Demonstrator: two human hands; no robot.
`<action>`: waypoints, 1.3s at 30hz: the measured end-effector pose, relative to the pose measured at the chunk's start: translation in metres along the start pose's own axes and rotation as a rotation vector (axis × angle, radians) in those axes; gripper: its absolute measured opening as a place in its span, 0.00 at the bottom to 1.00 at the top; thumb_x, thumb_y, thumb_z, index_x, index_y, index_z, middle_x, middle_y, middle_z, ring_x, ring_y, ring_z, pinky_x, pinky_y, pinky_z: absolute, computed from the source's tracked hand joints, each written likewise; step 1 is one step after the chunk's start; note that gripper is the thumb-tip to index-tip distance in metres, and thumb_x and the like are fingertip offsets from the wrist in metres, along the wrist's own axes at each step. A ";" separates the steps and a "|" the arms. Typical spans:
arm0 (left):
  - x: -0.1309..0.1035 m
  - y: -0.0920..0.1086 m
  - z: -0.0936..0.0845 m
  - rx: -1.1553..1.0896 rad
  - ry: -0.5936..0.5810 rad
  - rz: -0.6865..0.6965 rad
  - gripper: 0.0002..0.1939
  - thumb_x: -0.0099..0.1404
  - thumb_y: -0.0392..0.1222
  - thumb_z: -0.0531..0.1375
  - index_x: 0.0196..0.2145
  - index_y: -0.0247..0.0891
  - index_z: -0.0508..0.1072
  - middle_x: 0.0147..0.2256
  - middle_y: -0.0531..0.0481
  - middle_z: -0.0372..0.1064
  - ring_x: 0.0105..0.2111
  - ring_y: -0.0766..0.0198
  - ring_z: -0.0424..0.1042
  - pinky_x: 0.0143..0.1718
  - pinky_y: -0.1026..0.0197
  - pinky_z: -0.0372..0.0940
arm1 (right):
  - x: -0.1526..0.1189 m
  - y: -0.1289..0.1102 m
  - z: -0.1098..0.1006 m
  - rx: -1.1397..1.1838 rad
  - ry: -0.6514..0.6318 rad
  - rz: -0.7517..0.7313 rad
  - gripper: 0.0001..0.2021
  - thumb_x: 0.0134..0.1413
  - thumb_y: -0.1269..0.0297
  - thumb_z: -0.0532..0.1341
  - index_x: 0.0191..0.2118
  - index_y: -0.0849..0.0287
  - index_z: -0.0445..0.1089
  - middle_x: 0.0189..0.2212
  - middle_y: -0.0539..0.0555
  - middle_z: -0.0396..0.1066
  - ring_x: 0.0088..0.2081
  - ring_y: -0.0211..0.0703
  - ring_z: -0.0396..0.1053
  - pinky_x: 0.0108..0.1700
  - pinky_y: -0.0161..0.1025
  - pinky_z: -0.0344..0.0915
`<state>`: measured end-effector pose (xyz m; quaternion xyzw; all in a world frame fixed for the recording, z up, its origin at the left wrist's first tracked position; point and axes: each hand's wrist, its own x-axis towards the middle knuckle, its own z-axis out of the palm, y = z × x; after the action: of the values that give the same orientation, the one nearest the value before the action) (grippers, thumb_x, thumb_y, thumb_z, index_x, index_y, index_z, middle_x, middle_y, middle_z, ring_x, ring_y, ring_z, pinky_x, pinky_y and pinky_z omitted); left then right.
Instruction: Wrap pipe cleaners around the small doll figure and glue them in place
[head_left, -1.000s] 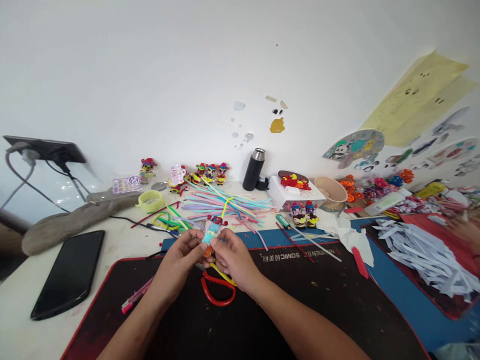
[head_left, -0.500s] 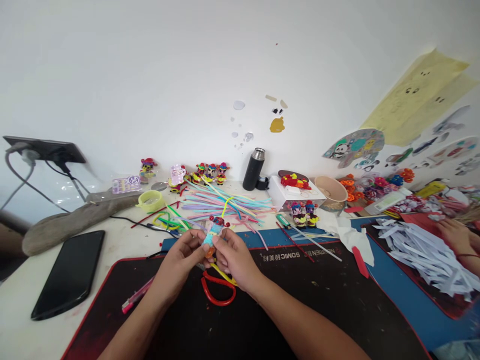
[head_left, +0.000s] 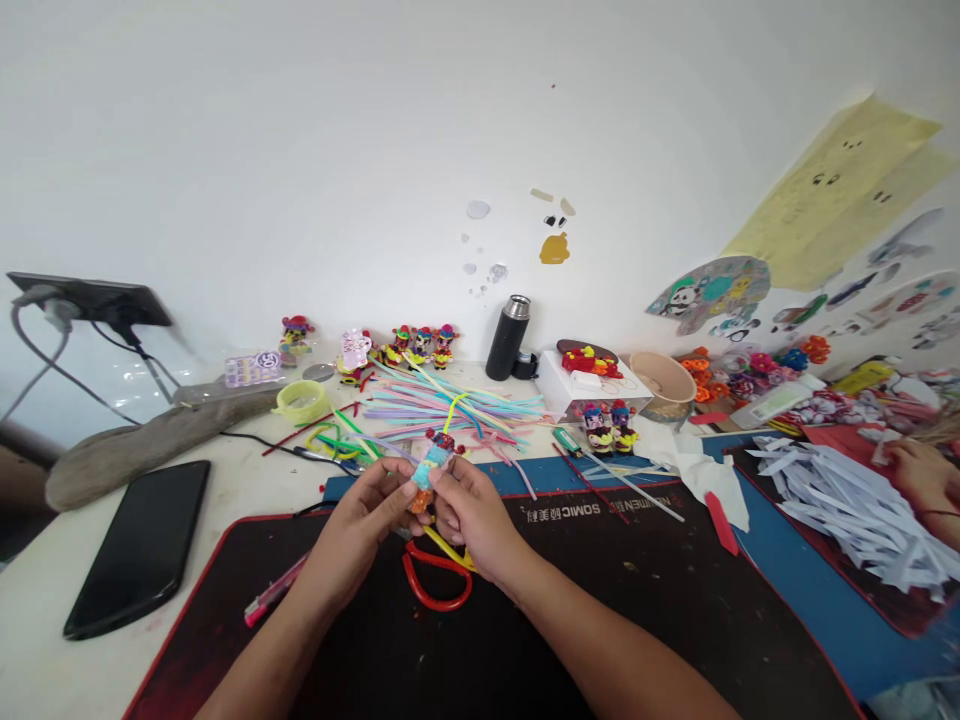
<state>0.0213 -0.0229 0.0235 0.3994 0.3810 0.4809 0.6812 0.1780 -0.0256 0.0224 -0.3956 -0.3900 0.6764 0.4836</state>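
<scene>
White wall (head_left: 360, 150), pale desk (head_left: 37, 590) and black mat (head_left: 570, 610) edged in red: these form the setting we record. Item, 1 small figure (head_left: 430, 472), red at the top, pale blue in the middle, orange below, apparently of fuzzy stems. Its position: above the far part of the mat, tilted, between our 2 hands. Left hand (head_left: 377, 508): thumb and fingers pinching its left side and lower part. Right hand (head_left: 474, 510): thumb on its blue middle, fingers curled behind and beside it. Handling, as we judge it: very light, soft on the surface, bendable within, hardly slippery; small joined parts could be crushed or pulled askew. Best hold, in our view: the blue middle, lightly, sparing the red top. Nearby: 1 yellow strip (head_left: 448, 548) just under the right hand; 1 red loop handle (head_left: 439, 603) on the mat, nearer us; 1 pink pen (head_left: 274, 590) beside the left forearm. Beyond the hands: loose pastel stems (head_left: 457, 405) in a heap, and 2 similar figures (head_left: 609, 428) upright to the right. Whether the yellow strip joins the small figure, we cannot tell.
</scene>
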 end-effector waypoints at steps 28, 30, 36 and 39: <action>0.010 -0.004 -0.017 -0.011 0.201 0.067 0.22 0.47 0.53 0.79 0.32 0.35 0.82 0.26 0.49 0.77 0.22 0.63 0.73 0.23 0.62 0.67 | -0.003 -0.009 -0.003 0.034 0.052 -0.026 0.22 0.56 0.45 0.69 0.33 0.54 0.58 0.13 0.35 0.50 0.14 0.26 0.41 0.16 0.28 0.39; 0.010 -0.004 -0.017 -0.018 0.179 0.072 0.22 0.49 0.54 0.79 0.32 0.35 0.81 0.25 0.50 0.76 0.21 0.63 0.72 0.23 0.63 0.66 | -0.004 -0.009 -0.003 0.037 0.051 -0.029 0.22 0.56 0.45 0.69 0.33 0.54 0.58 0.14 0.35 0.50 0.14 0.26 0.41 0.16 0.28 0.39; 0.009 -0.003 -0.016 -0.034 0.137 0.049 0.22 0.52 0.57 0.76 0.32 0.36 0.78 0.21 0.50 0.75 0.19 0.62 0.71 0.20 0.63 0.63 | -0.006 -0.010 -0.003 0.029 0.044 -0.031 0.22 0.56 0.45 0.69 0.34 0.54 0.59 0.14 0.35 0.50 0.14 0.26 0.41 0.16 0.28 0.39; 0.008 -0.003 -0.015 -0.004 0.126 0.023 0.24 0.53 0.60 0.75 0.31 0.36 0.77 0.20 0.50 0.74 0.19 0.62 0.71 0.20 0.63 0.62 | -0.008 -0.011 -0.002 0.034 0.041 -0.019 0.22 0.56 0.46 0.69 0.34 0.55 0.59 0.14 0.35 0.50 0.14 0.26 0.41 0.16 0.28 0.39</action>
<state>0.0107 -0.0130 0.0136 0.3712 0.4177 0.5138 0.6509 0.1858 -0.0300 0.0329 -0.3976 -0.3720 0.6700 0.5046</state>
